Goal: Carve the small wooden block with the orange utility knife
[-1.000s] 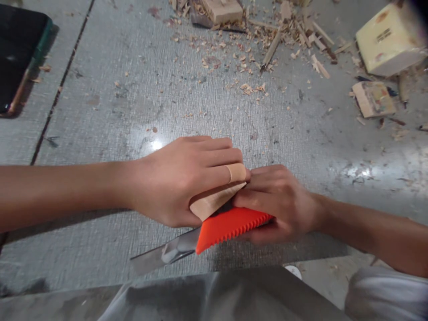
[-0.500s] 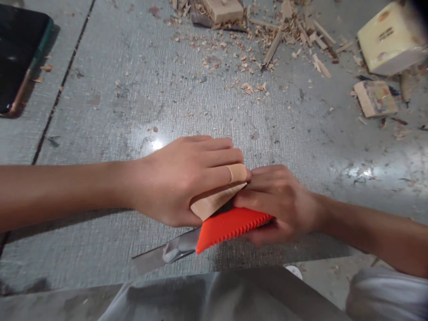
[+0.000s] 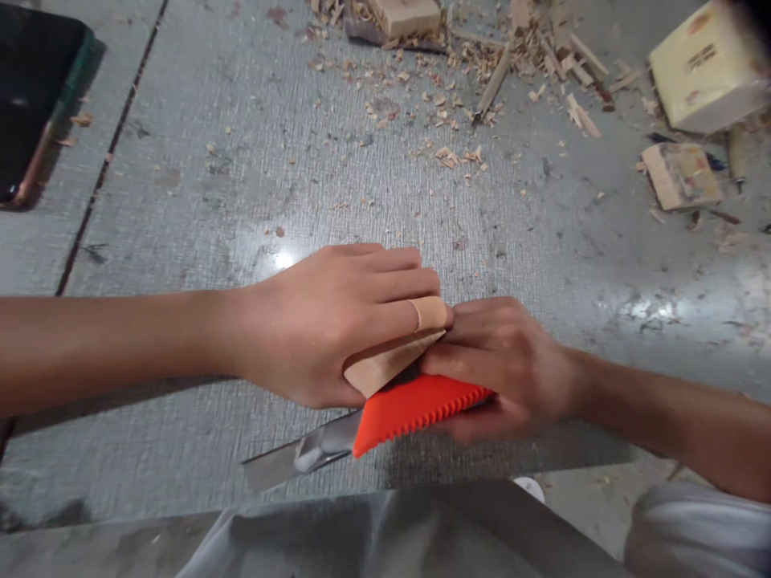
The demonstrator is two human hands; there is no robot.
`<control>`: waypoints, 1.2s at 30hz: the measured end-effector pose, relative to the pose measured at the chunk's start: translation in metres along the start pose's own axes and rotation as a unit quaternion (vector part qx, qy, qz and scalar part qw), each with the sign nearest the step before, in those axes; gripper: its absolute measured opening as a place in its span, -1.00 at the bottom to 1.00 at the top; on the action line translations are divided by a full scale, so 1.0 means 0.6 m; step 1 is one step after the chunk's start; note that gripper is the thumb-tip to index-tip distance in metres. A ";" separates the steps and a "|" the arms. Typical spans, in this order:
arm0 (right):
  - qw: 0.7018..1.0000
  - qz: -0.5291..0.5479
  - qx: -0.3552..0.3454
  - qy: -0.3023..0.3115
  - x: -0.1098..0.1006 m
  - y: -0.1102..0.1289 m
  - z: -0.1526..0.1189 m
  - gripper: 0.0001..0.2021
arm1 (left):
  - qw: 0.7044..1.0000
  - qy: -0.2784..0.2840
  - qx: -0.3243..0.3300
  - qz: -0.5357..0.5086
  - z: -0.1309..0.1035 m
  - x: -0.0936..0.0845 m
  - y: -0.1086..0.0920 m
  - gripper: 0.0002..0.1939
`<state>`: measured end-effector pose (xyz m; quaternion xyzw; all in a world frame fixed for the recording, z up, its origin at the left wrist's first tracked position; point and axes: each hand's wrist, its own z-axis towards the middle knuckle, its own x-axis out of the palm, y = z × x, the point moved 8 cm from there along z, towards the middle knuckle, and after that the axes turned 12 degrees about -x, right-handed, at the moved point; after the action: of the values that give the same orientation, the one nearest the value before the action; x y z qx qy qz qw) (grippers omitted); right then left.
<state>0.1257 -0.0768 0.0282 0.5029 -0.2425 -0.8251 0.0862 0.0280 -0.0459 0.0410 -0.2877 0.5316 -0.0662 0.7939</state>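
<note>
My left hand (image 3: pixel 337 321), a bandage (image 3: pixel 430 313) round its index finger, is closed over a pale wedge-shaped piece of wood (image 3: pixel 382 365). My right hand (image 3: pixel 506 361) grips a tool with a red toothed-edge handle (image 3: pixel 415 405). Out of the handle's left end a flat metal blade (image 3: pixel 277 467) points to the lower left, just above the table's near edge. The wood's lower corner meets the top of the red handle, and the fingertips of both hands touch. What lies under my fingers is hidden.
A phone (image 3: pixel 36 96) lies at the upper left. Wood shavings (image 3: pixel 451 156), a wood block (image 3: pixel 409 16) and a thin tool (image 3: pixel 494 84) are at the far side. A tissue pack (image 3: pixel 704 68) and a small block (image 3: pixel 683 177) sit at the upper right.
</note>
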 end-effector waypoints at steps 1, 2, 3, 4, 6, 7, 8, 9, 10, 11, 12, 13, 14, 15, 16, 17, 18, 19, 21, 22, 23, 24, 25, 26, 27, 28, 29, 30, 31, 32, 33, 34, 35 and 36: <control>1.000 0.000 0.000 0.002 0.000 0.000 0.000 -0.56 | 1.000 0.002 0.000 0.002 0.000 0.000 0.000 -0.70; 1.000 -0.001 0.001 0.003 0.000 -0.001 0.000 -0.57 | 1.000 0.004 -0.001 0.003 0.000 0.001 0.000 -0.70; 1.000 -0.001 0.001 0.003 0.000 -0.001 0.000 -0.57 | 1.000 0.007 -0.001 0.005 0.000 0.002 0.000 -0.69; 1.000 -0.001 -0.001 0.002 0.000 0.000 -0.001 -0.58 | 1.000 0.008 -0.002 0.006 0.000 0.002 0.000 -0.69; 1.000 -0.001 -0.002 0.003 0.000 0.000 -0.002 -0.60 | 1.000 0.006 -0.003 0.008 0.000 0.001 0.001 -0.69; 1.000 0.000 -0.001 0.004 0.001 -0.001 -0.002 -0.61 | 1.000 0.005 -0.003 0.009 -0.001 0.001 0.001 -0.70; 1.000 0.000 -0.001 0.005 0.002 -0.001 -0.003 -0.61 | 1.000 0.005 -0.003 0.009 -0.001 0.001 0.001 -0.70; 1.000 0.001 -0.001 0.006 0.002 -0.001 -0.003 -0.61 | 1.000 0.004 -0.002 0.010 -0.001 0.001 0.001 -0.70; 1.000 0.002 -0.001 0.006 0.003 -0.001 -0.003 -0.61 | 1.000 0.006 -0.002 0.011 -0.001 0.002 0.000 -0.70; 1.000 0.003 0.000 0.006 0.003 -0.002 -0.004 -0.61 | 1.000 0.006 -0.001 0.011 -0.001 0.002 0.000 -0.71; 1.000 0.004 -0.003 0.005 0.003 -0.002 -0.004 -0.62 | 1.000 0.004 -0.002 0.012 -0.001 0.001 0.000 -0.72; 1.000 0.004 -0.004 0.004 0.003 -0.002 -0.004 -0.63 | 1.000 0.003 -0.003 0.012 -0.001 0.001 0.000 -0.75; 1.000 0.004 -0.005 0.004 0.003 -0.001 -0.003 -0.65 | 1.000 0.001 -0.004 0.011 0.000 0.001 0.000 -0.76; 1.000 0.003 -0.006 0.005 0.003 -0.001 -0.003 -0.66 | 1.000 0.001 -0.006 0.010 0.000 0.001 0.001 -0.77; 1.000 0.003 -0.008 0.006 0.003 -0.001 -0.003 -0.67 | 1.000 0.000 -0.007 0.009 0.000 0.001 0.001 -0.77; 1.000 0.002 -0.008 0.007 0.003 0.000 -0.003 -0.66 | 1.000 -0.002 -0.007 0.007 0.000 0.001 0.000 -0.78; 1.000 0.000 -0.005 0.009 0.003 -0.001 -0.003 -0.64 | 1.000 -0.004 -0.007 0.006 0.000 0.001 0.000 -0.79; 1.000 -0.003 0.000 0.012 0.003 -0.002 -0.003 -0.61 | 1.000 -0.009 -0.007 0.004 0.000 0.001 0.000 -0.81; 1.000 -0.008 0.004 0.016 0.002 -0.002 -0.003 -0.55 | 1.000 -0.013 -0.006 0.003 0.000 0.001 0.000 -0.84; 1.000 -0.011 0.005 0.019 0.002 -0.001 -0.002 -0.53 | 1.000 -0.014 -0.007 0.003 0.000 0.001 0.000 -0.85; 1.000 -0.014 0.006 0.021 0.002 -0.001 -0.002 -0.52 | 1.000 -0.013 -0.008 0.004 0.001 0.002 0.001 -0.85; 1.000 -0.016 0.006 0.022 0.001 0.000 -0.001 -0.52 | 1.000 -0.012 -0.008 0.005 0.001 0.002 0.001 -0.84; 1.000 -0.019 0.008 0.024 0.001 0.000 0.000 -0.53 | 1.000 -0.011 -0.008 0.007 0.001 0.002 0.001 -0.83; 0.999 -0.021 0.010 0.026 0.000 0.000 0.000 -0.54 | 1.000 -0.011 -0.008 0.009 0.001 0.003 0.001 -0.83; 0.999 -0.022 0.012 0.028 0.000 0.001 0.001 -0.56 | 1.000 -0.013 -0.009 0.011 0.001 0.002 0.001 -0.84; 0.999 -0.024 0.013 0.030 0.000 0.001 0.001 -0.57 | 1.000 -0.013 -0.010 0.013 0.001 0.002 0.001 -0.85; 0.999 -0.025 0.014 0.032 0.000 0.002 0.002 -0.58 | 1.000 -0.012 -0.011 0.015 0.001 0.003 0.002 -0.85; 0.999 -0.028 0.014 0.035 0.000 0.002 0.002 -0.59 | 1.000 -0.011 -0.012 0.016 0.001 0.003 0.002 -0.85; 0.999 -0.031 0.014 0.038 0.000 0.002 0.002 -0.58 | 1.000 -0.009 -0.012 0.018 0.000 0.004 0.003 -0.85; 0.999 -0.035 0.012 0.038 0.000 0.003 0.002 -0.58 | 1.000 -0.007 -0.013 0.020 0.000 0.005 0.003 -0.85; 0.998 -0.039 0.011 0.039 0.000 0.003 0.002 -0.57 | 1.000 -0.005 -0.014 0.022 0.000 0.006 0.004 -0.85; 0.998 -0.042 0.009 0.039 -0.001 0.003 0.002 -0.57 | 1.000 -0.003 -0.014 0.024 -0.001 0.006 0.005 -0.85; 0.998 -0.046 0.008 0.041 0.000 0.004 0.001 -0.57 | 1.000 -0.003 -0.015 0.027 -0.001 0.006 0.006 -0.85; 0.998 -0.048 0.007 0.043 0.000 0.004 0.001 -0.56 | 1.000 -0.003 -0.014 0.028 -0.001 0.006 0.006 -0.84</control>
<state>0.1251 -0.0785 0.0295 0.5499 -0.2200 -0.8040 0.0531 0.0284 -0.0447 0.0360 -0.2838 0.5376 -0.0357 0.7932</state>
